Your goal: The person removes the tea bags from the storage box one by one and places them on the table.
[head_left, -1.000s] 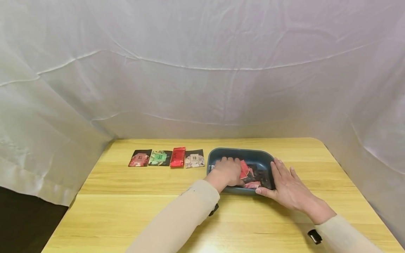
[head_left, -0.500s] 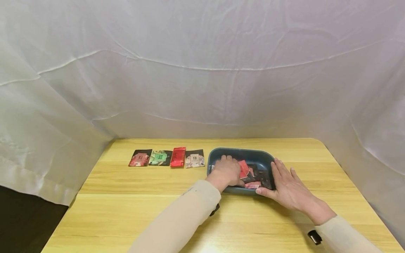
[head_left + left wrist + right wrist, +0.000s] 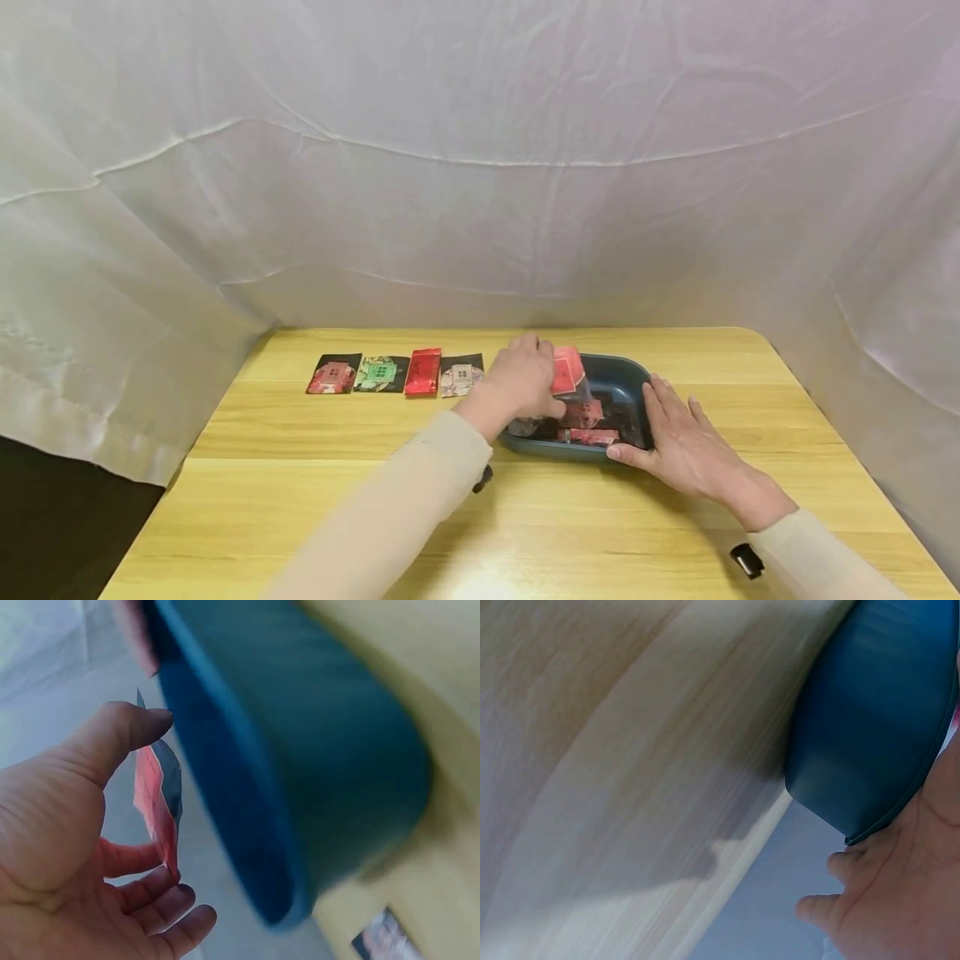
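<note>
Just above the left part of a dark blue bin, my left hand pinches a flat red-and-dark sachet. In the left wrist view the sachet stands on edge between thumb and fingers, beside the bin's rim. More dark and red sachets lie inside the bin. My right hand rests against the bin's right end, fingers straight along the rim and thumb at the near corner. The right wrist view shows its palm beside the bin's wall.
Left of the bin, a row of sachets lies on the wooden table: one black and red, one green, one plain red, one black and white. A pale cloth hangs behind and at the sides.
My left hand has risen out of the bin and shifted left, bringing up the red-and-dark sachet. Other sachets in the bin now show more. My right hand has stayed in place.
</note>
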Motion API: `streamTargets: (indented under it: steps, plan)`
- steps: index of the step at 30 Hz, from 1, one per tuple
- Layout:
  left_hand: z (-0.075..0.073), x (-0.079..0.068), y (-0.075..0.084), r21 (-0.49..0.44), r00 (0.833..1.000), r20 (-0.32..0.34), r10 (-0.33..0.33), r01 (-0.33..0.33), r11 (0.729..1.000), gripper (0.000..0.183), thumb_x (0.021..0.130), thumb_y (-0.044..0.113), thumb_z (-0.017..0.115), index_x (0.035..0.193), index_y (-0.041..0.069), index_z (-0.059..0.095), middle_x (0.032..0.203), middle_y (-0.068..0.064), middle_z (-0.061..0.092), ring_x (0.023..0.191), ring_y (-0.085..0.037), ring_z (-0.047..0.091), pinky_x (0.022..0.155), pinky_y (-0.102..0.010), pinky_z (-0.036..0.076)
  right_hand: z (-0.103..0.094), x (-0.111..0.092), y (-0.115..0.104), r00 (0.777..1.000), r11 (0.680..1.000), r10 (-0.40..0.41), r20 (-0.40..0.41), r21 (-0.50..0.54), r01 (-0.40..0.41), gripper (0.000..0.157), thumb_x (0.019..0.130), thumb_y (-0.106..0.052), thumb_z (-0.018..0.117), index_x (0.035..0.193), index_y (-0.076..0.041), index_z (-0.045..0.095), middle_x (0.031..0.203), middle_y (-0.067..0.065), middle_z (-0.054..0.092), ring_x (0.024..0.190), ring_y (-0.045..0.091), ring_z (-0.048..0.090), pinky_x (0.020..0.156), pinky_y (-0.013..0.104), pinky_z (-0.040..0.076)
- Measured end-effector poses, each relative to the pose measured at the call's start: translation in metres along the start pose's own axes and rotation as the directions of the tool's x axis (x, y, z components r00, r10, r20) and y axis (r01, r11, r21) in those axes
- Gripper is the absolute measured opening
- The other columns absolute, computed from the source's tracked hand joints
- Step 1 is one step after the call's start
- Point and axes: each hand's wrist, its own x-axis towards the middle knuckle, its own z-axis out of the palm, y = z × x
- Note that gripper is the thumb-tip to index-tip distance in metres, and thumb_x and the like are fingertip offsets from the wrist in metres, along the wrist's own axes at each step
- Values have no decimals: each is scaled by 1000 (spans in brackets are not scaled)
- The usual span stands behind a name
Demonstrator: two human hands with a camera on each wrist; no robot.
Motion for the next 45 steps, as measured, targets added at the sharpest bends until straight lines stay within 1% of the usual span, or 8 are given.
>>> streamTargets:
  steps: [5,9,18,24,29,31,39,45]
  plan:
    - [-20,-15,-24,-7,999,7,36,-36,999,105,79,55,88,155,-1,42,143,-13,51,127,-26,48,115,-39,47,-1,1,1,1000,1000,-6,10,0,6,124,92,-78,60,161,16,17,170,36,11,155,56,19,121,77,15]
    - [-29,-30,-48,-31,998,27,58,-57,998,99,78,46,90,151,-3,44,135,-13,53,120,-26,48,109,-39,50,-2,1,2,1000,1000,-3,18,1,3,124,92,-78,59,162,15,15,171,35,9,156,56,18,122,77,15]
    - [-42,-67,-104,-143,999,37,21,-16,990,86,74,30,93,141,-2,50,124,-13,54,113,-27,49,99,-43,53,-1,1,4,1000,1000,2,27,20,-3,125,91,-78,60,162,14,13,172,34,7,156,56,17,123,76,13]
    - [-26,-78,-122,-182,993,122,-6,28,983,77,78,28,90,140,3,51,134,-13,51,121,-28,47,101,-45,51,-2,0,5,999,999,7,34,32,-8,125,91,-78,60,163,14,13,172,33,6,156,55,16,122,76,11]
    - [-5,-81,-123,-169,979,204,-14,49,984,94,78,28,90,154,0,43,158,-20,42,148,-38,39,122,-53,40,-2,0,5,999,1000,7,36,29,-8,125,92,-78,60,163,14,13,172,33,6,156,56,17,122,77,12]
    - [4,-80,-121,-166,975,224,-10,48,985,98,78,29,91,157,0,40,160,-21,40,150,-40,37,124,-53,37,-2,0,5,999,1000,9,35,27,-10,125,92,-78,60,162,14,13,172,33,6,155,56,18,122,77,12]
    - [34,-77,-116,-178,963,269,-6,56,982,108,80,35,90,164,1,30,171,-25,25,159,-46,21,129,-56,23,-2,0,4,999,1000,5,32,25,-6,125,92,-78,59,162,14,13,172,34,6,156,56,19,122,76,13]
    - [42,-77,-115,-175,965,262,-8,56,983,104,80,37,90,161,2,35,169,-23,30,158,-46,25,129,-56,26,-1,0,4,999,1000,8,31,24,-9,124,92,-77,60,162,14,13,172,34,7,155,56,19,122,76,13]
